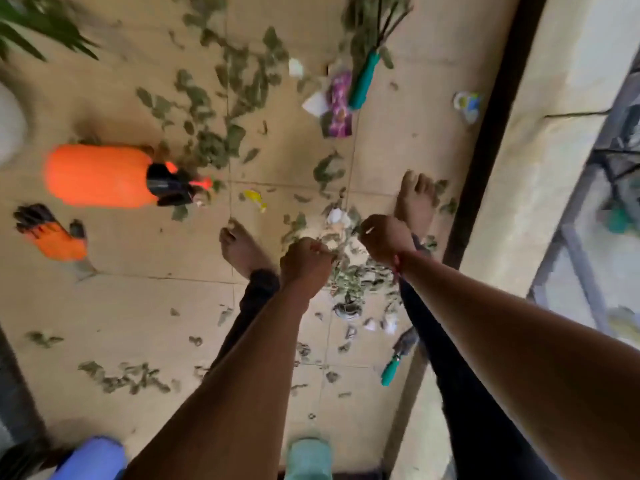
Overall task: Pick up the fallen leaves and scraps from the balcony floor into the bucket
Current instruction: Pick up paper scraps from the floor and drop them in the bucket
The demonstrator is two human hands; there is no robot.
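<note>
Green fallen leaves (214, 140) lie scattered over the beige tiled balcony floor, with a thicker pile of leaves and paper scraps (349, 275) between my bare feet. My left hand (304, 261) is curled into a fist at the pile's left edge, with leaf bits showing at its fingers. My right hand (384, 240) is curled at the pile's upper right, a pale scrap showing at its fingertips. A yellow scrap (254, 197), white paper bits (381, 323) and a purple wrapper (339, 105) also lie on the floor. I cannot make out a bucket for certain.
An orange sprayer bottle (97, 174) and an orange-black glove (55, 237) lie at the left. A teal-handled rake (363, 81) lies at the top, a teal trowel (391, 370) by my right leg. A low wall (536, 133) bounds the right. A white rounded container (10, 126) sits at the left edge.
</note>
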